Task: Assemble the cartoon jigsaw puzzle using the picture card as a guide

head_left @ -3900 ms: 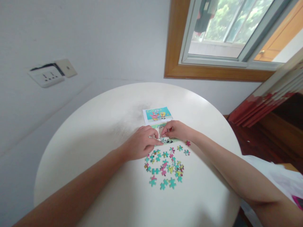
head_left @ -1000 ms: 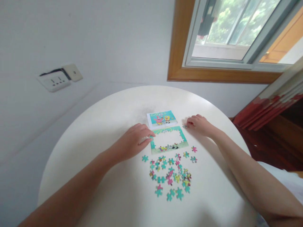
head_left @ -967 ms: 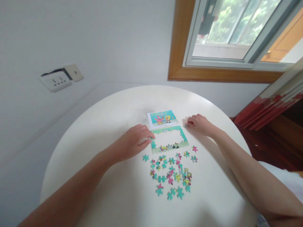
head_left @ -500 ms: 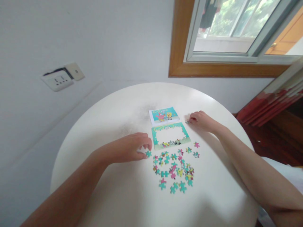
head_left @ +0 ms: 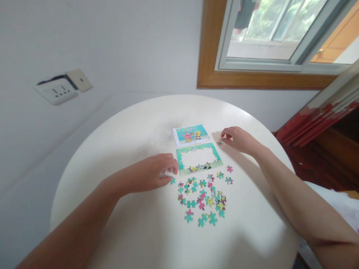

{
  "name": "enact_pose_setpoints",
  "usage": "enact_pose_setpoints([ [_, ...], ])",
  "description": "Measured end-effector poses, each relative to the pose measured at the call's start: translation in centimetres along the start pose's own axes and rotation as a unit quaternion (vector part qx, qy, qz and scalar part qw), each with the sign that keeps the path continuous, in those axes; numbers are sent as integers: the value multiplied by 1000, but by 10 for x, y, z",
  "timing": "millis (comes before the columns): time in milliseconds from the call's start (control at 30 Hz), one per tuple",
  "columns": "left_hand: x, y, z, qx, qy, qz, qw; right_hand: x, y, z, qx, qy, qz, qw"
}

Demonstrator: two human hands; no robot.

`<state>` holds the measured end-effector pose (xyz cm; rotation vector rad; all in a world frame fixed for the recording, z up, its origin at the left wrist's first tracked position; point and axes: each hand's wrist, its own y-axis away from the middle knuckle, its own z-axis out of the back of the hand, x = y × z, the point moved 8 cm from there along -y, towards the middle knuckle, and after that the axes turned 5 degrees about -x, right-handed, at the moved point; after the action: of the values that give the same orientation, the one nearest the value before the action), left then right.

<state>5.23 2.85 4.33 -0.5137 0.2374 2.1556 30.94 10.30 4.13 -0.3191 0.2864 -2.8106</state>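
Note:
My left hand [head_left: 158,170] rests on the table left of the frame board, fingers curled, with a gap between thumb and fingertips. A teal jigsaw piece [head_left: 173,181] lies at the thumb tip. My right hand [head_left: 237,139] is over the table on the far right, thumb and index finger apart. Just left of its fingertips lies a small jigsaw piece [head_left: 219,142]. Between the hands sits the teal puzzle frame [head_left: 196,170] with a white inside. Behind it is the picture card [head_left: 192,133] of a pink starfish and a yellow sponge character.
Several loose teal, pink and yellow jigsaw pieces [head_left: 191,204] are spread nearest me on the round white table [head_left: 134,231]. A wall with a socket [head_left: 57,90] stands behind at left, a wood-framed window [head_left: 207,80] at right. A red and white curtain [head_left: 311,116] hangs at far right.
The right fingers have opened and lifted slightly away from the small piece, which stays on the table. My left hand has barely moved. The whole view has shifted a little.

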Motion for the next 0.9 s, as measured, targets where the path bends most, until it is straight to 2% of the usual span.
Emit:
enact_pose_setpoints([
  [67,-8,-2,3,-17,3,-11,1000,19,5,14,-18,-57,45,997],
  [100,-13,-2,3,-22,4,-13,1000,31,9,17,5,-108,69,992],
  [167,-25,-3,0,-15,10,-28,999,57,20,18,84,-210,111,968],
  [267,-47,-4,-10,-5,15,-62,998,99,49,8,274,-284,188,900],
  [300,-54,-5,-13,-11,14,-74,997,109,58,6,315,-293,205,879],
  [367,-68,-7,-22,-4,11,-99,995,122,69,5,349,-293,222,862],
  [467,-82,-10,-34,-17,-22,-145,989,132,78,3,353,-253,245,867],
  [600,-82,-15,-47,-46,-92,-153,983,137,83,-1,345,-172,242,890],
  [700,-81,-15,-53,-55,-104,-159,980,141,84,-3,329,-137,254,899],
  [900,-82,-14,-60,-36,-112,-160,980,144,88,1,300,-127,283,902],
])
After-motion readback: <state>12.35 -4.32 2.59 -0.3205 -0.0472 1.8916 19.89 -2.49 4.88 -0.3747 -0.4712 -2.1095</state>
